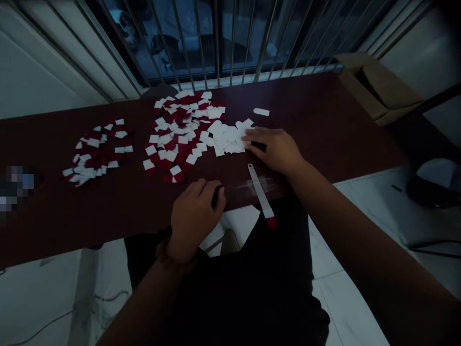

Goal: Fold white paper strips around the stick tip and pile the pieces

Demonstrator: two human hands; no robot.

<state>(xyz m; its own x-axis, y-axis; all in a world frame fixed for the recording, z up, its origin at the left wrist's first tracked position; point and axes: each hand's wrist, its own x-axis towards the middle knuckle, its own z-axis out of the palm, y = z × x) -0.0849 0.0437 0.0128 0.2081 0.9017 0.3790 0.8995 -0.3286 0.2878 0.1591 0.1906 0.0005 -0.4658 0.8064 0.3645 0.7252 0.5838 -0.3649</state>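
L grip (194, 216) curled at near edge of counter (324, 110), hold unclear | R grip (273, 149) open, flat on white paper squares (226, 139) | metal strip (260, 192), red tip, overhangs near edge | red-white squares (183, 134) mid-counter | 2nd pile (97, 154) to L | carton (378, 86) far R corner

1. Bench (324, 120): dark reddish brown, plain, no pattern seen.
2. Larger pile of squares (183, 137): white and deep red mixed, giving a speckled look; some pieces appear two-tone.
3. Smaller pile of squares (97, 154): same white and deep red mix.
4. Cluster of pieces (226, 139): white only, no red showing.
5. Loose tab (261, 112): plain white.
6. Flat stick (257, 190): pale silver-white, banded white near the end, with a red tip.
7. Cardboard box (378, 86): tan brown.
8. Floor tiles (345, 298): white, faint grey veining.
9. Shirt (252, 288): black, plain.
10. Window bars (230, 38): silver-grey stripes against blue-toned glass.
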